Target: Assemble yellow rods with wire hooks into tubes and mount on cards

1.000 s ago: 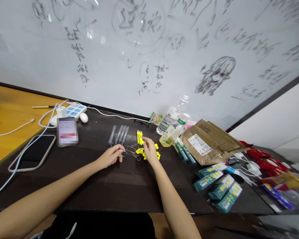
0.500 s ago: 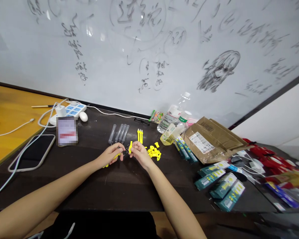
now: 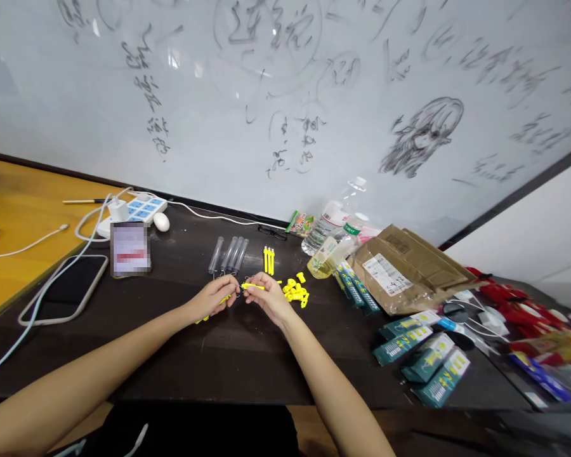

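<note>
My left hand is closed around a slim yellow plastic rod, mostly covered by the fingers; yellow also shows below the palm. Close beside it, my right hand pinches a small yellow plastic piece that lies nearly level. A thin metal hook seems to sit between the fingertips, too small to make out well. Just beyond the hands lie several clear tubes with wire hooks at their near ends. Several yellow rods stand grouped to their right. A heap of small yellow pieces is right of my right hand.
Behind are a whiteboard, a power strip and a white egg-shaped object. A phone lies left under a cable. To the right are bottles, a cardboard package and green boxes.
The yellow piece in my right hand has tipped from upright to nearly level. My hands have come slightly closer together. The whole view has shifted a little.
</note>
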Demonstrator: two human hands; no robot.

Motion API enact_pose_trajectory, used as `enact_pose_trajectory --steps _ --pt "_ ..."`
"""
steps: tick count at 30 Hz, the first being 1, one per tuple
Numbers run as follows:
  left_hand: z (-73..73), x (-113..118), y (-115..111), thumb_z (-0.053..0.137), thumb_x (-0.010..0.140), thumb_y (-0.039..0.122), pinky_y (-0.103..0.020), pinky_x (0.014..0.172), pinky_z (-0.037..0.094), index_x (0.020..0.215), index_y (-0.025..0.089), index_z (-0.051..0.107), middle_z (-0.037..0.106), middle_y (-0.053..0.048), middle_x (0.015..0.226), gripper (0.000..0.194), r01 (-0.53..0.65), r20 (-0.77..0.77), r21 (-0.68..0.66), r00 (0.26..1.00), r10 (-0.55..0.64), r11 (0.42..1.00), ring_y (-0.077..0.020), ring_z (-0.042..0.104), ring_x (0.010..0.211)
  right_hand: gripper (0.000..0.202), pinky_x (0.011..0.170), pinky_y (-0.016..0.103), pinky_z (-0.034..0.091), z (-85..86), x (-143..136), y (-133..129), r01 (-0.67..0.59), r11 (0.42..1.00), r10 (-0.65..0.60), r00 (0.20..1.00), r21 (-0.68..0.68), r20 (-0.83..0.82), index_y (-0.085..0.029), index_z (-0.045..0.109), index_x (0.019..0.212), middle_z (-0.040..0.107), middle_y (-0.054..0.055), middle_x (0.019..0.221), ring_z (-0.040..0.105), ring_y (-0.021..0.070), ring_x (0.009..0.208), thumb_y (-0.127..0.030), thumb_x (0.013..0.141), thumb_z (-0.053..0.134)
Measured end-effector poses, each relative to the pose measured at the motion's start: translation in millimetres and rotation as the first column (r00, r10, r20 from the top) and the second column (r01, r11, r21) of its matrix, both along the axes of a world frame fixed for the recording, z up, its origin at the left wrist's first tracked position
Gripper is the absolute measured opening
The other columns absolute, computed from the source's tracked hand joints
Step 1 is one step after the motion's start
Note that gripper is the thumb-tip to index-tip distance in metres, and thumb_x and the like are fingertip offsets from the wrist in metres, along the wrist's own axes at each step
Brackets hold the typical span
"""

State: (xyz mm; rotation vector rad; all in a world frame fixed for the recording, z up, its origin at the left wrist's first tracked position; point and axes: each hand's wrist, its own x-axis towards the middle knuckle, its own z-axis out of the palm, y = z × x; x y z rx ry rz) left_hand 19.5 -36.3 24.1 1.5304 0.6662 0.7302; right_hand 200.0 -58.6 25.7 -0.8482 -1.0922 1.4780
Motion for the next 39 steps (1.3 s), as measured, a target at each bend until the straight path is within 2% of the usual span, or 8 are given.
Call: enact_pose_trajectory --steps 4,9,14,17,30,39 --pt "2.2 -0.6 -1.8 0.039 0.089 0.043 -0.012 0.029 0.022 0.087 0.018 0.044 0.05 0.007 0.054 0.026 -0.011 -0.033 0.053 0.999 0.012 0.999 -0.0022 0.03 0.03 0.028 0.053 0.022 0.049 0.6 -0.6 -1.7 -0.052 0.998 0.052 0.999 -0.03 -0.005 -0.018 0.051 0.074 0.06 -0.004 0.065 0.057 0.0087 0.055 -0.03 0.067 0.075" --pt "4.8 -2.8 -4.5 0.04 0.09 0.04 -0.014 0.034 0.025 0.091 0.019 0.042 0.051 0.007 0.054 0.021 -0.012 -0.069 0.17 0.997 0.024 0.985 -0.0031 0.033 0.033 0.028 0.049 0.021 0.047 -0.6 -3.1 -3.1 -0.115 0.993 0.115 0.993 -0.031 -0.007 -0.02 0.048 0.078 0.062 -0.004 0.066 0.055 0.0081 0.051 -0.031 0.07 0.073" --pt "4.6 -4.1 -5.0 0.039 0.09 0.033 -0.018 0.047 0.033 0.089 0.018 0.045 0.055 0.004 0.063 0.016 -0.005 -0.125 0.369 0.991 0.055 0.929 -0.0068 0.045 0.049 0.028 0.045 0.021 0.046 -1.6 -4.7 -3.4 -0.126 0.992 0.127 0.992 -0.03 0.01 -0.021 0.048 0.08 0.06 -0.005 0.064 0.052 0.0076 0.048 -0.031 0.07 0.072" --pt "3.5 -4.2 -4.4 0.037 0.091 0.032 -0.021 0.055 0.036 0.089 0.018 0.046 0.059 0.002 0.069 0.016 0.025 -0.159 0.437 0.986 0.049 0.899 -0.01 0.051 0.059 0.027 0.046 0.021 0.048 -2.0 -4.3 -3.7 -0.131 0.991 0.131 0.991 -0.017 0.002 -0.021 0.048 0.081 0.055 -0.007 0.059 0.052 0.0079 0.048 -0.031 0.072 0.071" --pt "2.9 -4.5 -5.2 0.039 0.091 0.035 -0.023 0.058 0.039 0.087 0.018 0.047 0.063 -0.001 0.075 0.019 0.007 -0.152 0.441 0.986 0.067 0.898 -0.0126 0.056 0.063 0.026 0.041 0.021 0.048 0.8 -4.2 -6.4 -0.15 0.989 0.15 0.988 -0.001 0.037 -0.021 0.047 0.081 0.047 -0.01 0.052 0.042 0.0056 0.041 -0.03 0.072 0.07" --pt "1.5 -6.5 -3.2 0.04 0.09 0.033 -0.023 0.062 0.04 0.086 0.019 0.05 0.062 0.0 0.076 0.018 0.003 -0.221 0.502 0.967 0.125 0.865 -0.0128 0.056 0.065 0.024 0.043 0.021 0.049 -1.6 -7.5 -7.6 -0.212 0.977 0.21 0.974 0.021 0.082 -0.02 0.047 0.083 0.059 -0.006 0.065 0.042 0.0041 0.042 -0.029 0.074 0.068"
